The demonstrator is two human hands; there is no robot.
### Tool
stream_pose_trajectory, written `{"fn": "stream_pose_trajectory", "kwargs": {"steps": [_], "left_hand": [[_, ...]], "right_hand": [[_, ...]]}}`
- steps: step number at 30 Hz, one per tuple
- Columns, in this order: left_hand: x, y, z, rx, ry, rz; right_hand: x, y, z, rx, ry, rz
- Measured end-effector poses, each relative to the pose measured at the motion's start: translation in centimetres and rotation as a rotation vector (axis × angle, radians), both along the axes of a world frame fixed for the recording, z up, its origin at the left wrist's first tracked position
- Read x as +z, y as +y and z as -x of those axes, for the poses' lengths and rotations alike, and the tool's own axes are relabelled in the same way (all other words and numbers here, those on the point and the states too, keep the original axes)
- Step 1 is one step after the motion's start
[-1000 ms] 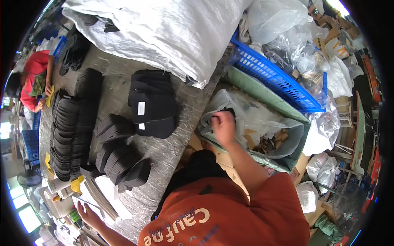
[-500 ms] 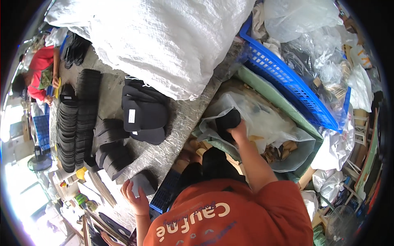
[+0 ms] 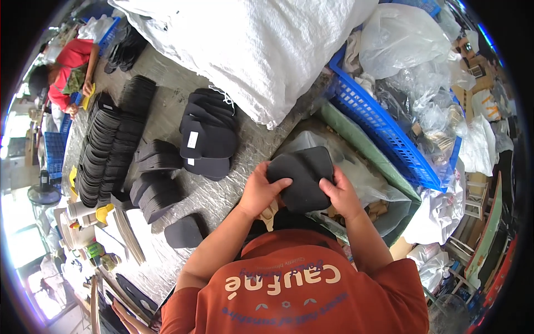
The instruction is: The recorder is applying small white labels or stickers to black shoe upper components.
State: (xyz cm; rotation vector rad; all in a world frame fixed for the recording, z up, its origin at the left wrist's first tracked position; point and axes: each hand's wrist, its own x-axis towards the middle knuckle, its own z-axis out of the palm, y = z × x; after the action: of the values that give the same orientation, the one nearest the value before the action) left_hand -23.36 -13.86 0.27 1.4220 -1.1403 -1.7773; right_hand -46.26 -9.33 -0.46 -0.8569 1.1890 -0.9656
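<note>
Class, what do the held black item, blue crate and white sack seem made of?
Held black item: perhaps foam or fabric-faced padding, matte, with soft, smooth curves. Blue crate: probably moulded plastic, slightly glossy, with regular slots. White sack: likely woven plastic, faint sheen, with crisp wrinkles and frayed edge.

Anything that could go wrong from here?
The black material, held between the left hand and right hand, could slip into the open green bin close by. The left forearm might brush the single black pad lying near it on the table.
</note>
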Motion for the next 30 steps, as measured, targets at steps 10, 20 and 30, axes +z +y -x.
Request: {"fn": "stream_pose_trajectory", "kwargs": {"steps": [10,20,30], "left_hand": [[4.9,0.9,-1.6,-0.137,-0.387,1.283],[1.3,4.1,-1.9,-0.139,-0.342,1.169],[0.6,6.2,-3.4,0.025,-0.127,0.904]], "right_hand": [[-1.7,1.6,-2.6,-0.271,0.326,0.008],[2.7,0.6,-6.9,-0.235,-0.555,-0.067],[2.2,-0.3,-7.8,-0.069,-1.022,-0.354]]}}
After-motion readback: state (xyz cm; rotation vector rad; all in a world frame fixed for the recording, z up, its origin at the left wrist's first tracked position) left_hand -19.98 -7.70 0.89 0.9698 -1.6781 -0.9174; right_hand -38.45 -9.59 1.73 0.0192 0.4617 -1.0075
